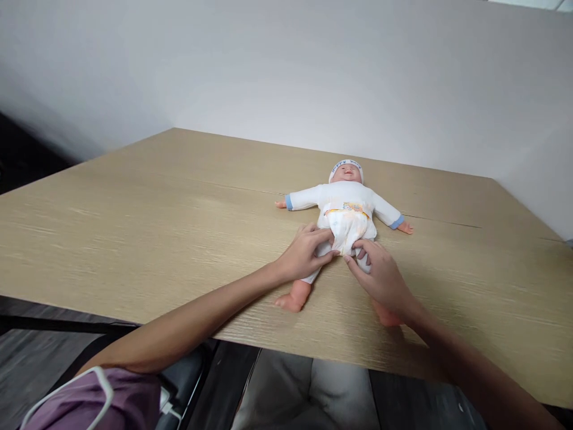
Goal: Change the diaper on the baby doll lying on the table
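Observation:
A baby doll (345, 194) lies on its back with its head toward the wall and its arms spread. It wears a white top with blue cuffs, white trousers and a white cap with lettering. Over its hips is a white diaper (348, 226) with an orange edge and a printed patch at the waist. My left hand (308, 251) pinches the diaper's lower edge at the doll's crotch. From the other side, my right hand (376, 266) grips the same lower edge between thumb and fingers. My right hand and wrist partly cover one of the doll's legs.
The light wooden table (156, 239) has a seam running across it and meets a pale wall (286, 77) at the back. Below the front edge are my lap in grey trousers (308, 388) and a dark chair (183, 376).

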### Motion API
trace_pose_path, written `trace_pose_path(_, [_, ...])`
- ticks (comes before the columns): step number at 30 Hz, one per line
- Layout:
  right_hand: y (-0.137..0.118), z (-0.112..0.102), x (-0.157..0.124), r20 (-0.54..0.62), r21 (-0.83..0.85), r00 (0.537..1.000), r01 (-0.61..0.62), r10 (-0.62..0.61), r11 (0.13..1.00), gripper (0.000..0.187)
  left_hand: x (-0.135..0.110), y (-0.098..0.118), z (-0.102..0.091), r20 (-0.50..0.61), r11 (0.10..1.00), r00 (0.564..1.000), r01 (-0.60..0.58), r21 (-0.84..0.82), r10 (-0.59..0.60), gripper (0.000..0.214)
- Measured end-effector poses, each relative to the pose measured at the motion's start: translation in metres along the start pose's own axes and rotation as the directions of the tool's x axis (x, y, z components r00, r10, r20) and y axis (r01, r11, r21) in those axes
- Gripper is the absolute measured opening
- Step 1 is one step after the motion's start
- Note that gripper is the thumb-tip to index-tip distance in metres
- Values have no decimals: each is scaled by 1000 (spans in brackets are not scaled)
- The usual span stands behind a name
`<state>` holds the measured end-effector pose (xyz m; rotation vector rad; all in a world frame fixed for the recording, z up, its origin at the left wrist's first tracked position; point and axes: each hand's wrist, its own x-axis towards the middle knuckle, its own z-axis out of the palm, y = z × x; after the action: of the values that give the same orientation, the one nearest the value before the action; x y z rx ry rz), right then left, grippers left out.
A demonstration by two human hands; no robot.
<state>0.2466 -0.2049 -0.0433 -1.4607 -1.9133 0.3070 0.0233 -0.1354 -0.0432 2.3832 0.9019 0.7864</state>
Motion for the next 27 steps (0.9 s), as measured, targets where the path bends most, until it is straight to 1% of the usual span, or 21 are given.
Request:
trace_pose_path(3, [1,0,2,9,23,1000,-6,6,1000,13,-1,2,-1,-8,1000,1000,11,-5,-11,24])
trace_pose_path(7, [0,-1,3,12,48,1000,-5,4,999,12,1,2,-3,-6,1000,1000,-4,-4,4,26])
trace_pose_path(10, [-1,-1,4,13,62,1000,-5,4,998,11,1,0,-3,-11,999,1000,-5,-35,5,24])
trace_pose_path(12, [-1,0,3,15,73,1000,-4,3,997,11,1,0,-2,-46,997,998,27,-78,-31,22])
trace_pose_path(14, [-1,1,2,0,80,1000,-31,31,996,14,1,-2,0,-94,985,991,79,-153,-94,22])
trace_pose_path(16, [0,4,0,-34,114,993,-111,115,987,19,1,-4,2,-109,943,979,132,-304,-172,28])
trace_pose_path(18, [1,7,-1,-69,184,975,-193,209,964,28,2,-6,5,-78,856,966,179,-485,-246,37])
trace_pose_path(20, [2,8,-2,-94,237,962,-229,257,944,36,4,-8,7,-44,759,953,211,-616,-301,46])
trace_pose_path(23, [2,2,-1,-101,197,955,-257,280,946,40,5,-9,9,-44,676,929,233,-699,-366,54])
trace_pose_path(25, [3,-6,2,-91,138,952,-279,292,950,41,4,-8,11,-53,640,908,250,-726,-415,57])
trace_pose_path(27, [5,-14,4,-59,94,959,-272,278,958,37,1,-8,11,-48,623,888,282,-729,-458,60])
